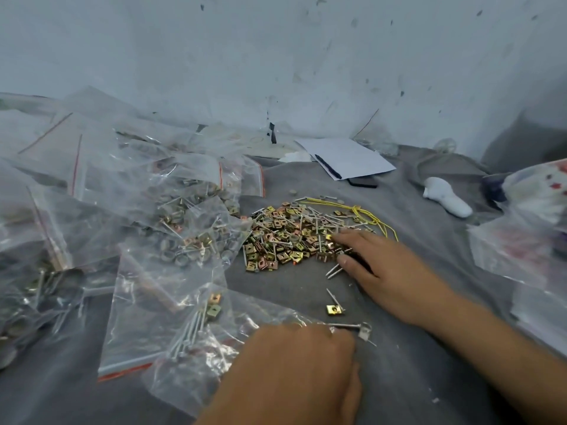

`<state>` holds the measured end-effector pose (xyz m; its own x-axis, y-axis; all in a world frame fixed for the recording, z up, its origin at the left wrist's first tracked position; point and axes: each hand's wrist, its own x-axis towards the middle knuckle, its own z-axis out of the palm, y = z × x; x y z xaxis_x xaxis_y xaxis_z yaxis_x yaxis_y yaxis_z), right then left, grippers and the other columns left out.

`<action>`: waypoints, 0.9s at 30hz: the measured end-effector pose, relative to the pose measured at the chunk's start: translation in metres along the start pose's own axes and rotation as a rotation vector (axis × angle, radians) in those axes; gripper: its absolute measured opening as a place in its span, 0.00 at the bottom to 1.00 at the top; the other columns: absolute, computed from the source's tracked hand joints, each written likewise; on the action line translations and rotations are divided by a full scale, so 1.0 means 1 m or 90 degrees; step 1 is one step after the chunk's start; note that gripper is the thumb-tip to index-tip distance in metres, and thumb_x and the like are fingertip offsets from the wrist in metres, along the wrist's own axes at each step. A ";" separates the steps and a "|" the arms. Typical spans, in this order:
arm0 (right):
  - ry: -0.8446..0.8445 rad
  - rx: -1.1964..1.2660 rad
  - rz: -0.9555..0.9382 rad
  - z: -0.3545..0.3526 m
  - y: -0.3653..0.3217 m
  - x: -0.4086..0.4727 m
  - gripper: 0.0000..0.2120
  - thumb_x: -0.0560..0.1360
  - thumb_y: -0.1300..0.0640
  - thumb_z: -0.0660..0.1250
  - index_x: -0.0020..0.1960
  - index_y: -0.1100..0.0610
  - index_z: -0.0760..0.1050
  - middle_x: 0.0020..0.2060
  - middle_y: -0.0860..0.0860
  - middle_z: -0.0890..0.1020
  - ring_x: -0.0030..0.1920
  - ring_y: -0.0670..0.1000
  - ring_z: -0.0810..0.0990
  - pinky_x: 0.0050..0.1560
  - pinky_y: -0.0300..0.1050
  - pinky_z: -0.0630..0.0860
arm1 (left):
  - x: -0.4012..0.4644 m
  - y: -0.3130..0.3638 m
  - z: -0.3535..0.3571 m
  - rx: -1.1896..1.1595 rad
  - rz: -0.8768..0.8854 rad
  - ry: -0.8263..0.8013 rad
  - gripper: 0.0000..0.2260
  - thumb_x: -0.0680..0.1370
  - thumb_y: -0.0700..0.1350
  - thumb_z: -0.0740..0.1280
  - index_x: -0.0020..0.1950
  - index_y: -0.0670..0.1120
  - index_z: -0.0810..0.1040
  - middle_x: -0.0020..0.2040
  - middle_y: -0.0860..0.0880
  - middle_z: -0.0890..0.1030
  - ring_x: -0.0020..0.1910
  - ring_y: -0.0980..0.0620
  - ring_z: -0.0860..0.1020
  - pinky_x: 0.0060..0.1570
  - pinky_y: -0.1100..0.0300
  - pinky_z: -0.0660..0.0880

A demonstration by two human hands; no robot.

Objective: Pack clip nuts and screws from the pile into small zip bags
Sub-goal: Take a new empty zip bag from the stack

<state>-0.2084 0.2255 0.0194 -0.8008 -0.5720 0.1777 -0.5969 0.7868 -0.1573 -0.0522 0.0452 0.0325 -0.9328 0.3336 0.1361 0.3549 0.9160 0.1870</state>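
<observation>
Right hand [383, 268] lies on the near right edge of the pile [294, 237] of clip nuts and screws on grey cloth [414, 378], fingers extended and relaxed, while left hand [294, 363] pinches the small zip bag [214, 342] at its mouth, filled bags [122, 210] heaped left.

Head-worn camera looks forward and down, close over the cloth-covered work surface [399, 378].

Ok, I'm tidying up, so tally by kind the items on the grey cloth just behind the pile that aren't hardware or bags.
White paper sheet: 1
Dark pen: 1
Flat black object: 1
Yellow cord: 1
White lump: 1
Total: 5
</observation>
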 end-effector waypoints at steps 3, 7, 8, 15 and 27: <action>-0.006 -0.055 0.036 -0.008 0.012 -0.006 0.28 0.83 0.35 0.49 0.79 0.43 0.66 0.78 0.40 0.68 0.77 0.44 0.67 0.77 0.49 0.66 | -0.002 0.000 0.005 -0.008 0.004 0.001 0.12 0.73 0.58 0.66 0.38 0.52 0.70 0.36 0.51 0.82 0.33 0.49 0.83 0.27 0.58 0.71; 0.007 -0.065 0.101 -0.008 0.028 -0.012 0.27 0.84 0.38 0.49 0.80 0.45 0.66 0.79 0.44 0.67 0.78 0.47 0.64 0.79 0.49 0.62 | -0.004 0.004 0.006 -0.033 0.030 0.030 0.10 0.83 0.59 0.57 0.47 0.55 0.62 0.57 0.49 0.80 0.56 0.46 0.81 0.45 0.56 0.68; 0.017 -0.047 0.104 -0.008 0.029 -0.014 0.26 0.85 0.39 0.50 0.80 0.46 0.67 0.79 0.44 0.68 0.78 0.46 0.64 0.79 0.47 0.61 | -0.005 0.004 0.007 -0.037 0.021 0.032 0.11 0.84 0.60 0.54 0.48 0.55 0.61 0.60 0.48 0.78 0.60 0.45 0.79 0.49 0.55 0.68; -0.035 0.045 -0.061 -0.004 0.011 -0.024 0.27 0.85 0.41 0.53 0.82 0.46 0.62 0.81 0.40 0.62 0.80 0.39 0.57 0.81 0.41 0.54 | -0.008 0.004 0.011 0.006 0.008 0.018 0.14 0.83 0.63 0.50 0.47 0.55 0.58 0.59 0.51 0.76 0.60 0.49 0.77 0.51 0.54 0.71; 0.020 -0.047 0.013 -0.011 -0.004 -0.023 0.31 0.83 0.38 0.49 0.83 0.48 0.60 0.82 0.44 0.61 0.81 0.44 0.58 0.81 0.48 0.58 | -0.010 0.003 0.015 0.011 0.012 0.102 0.15 0.77 0.64 0.42 0.48 0.55 0.60 0.53 0.51 0.78 0.52 0.50 0.79 0.43 0.55 0.68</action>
<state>-0.1872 0.2376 0.0264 -0.8098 -0.5496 0.2053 -0.5748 0.8133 -0.0899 -0.0424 0.0479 0.0170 -0.9034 0.3125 0.2935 0.3702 0.9139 0.1665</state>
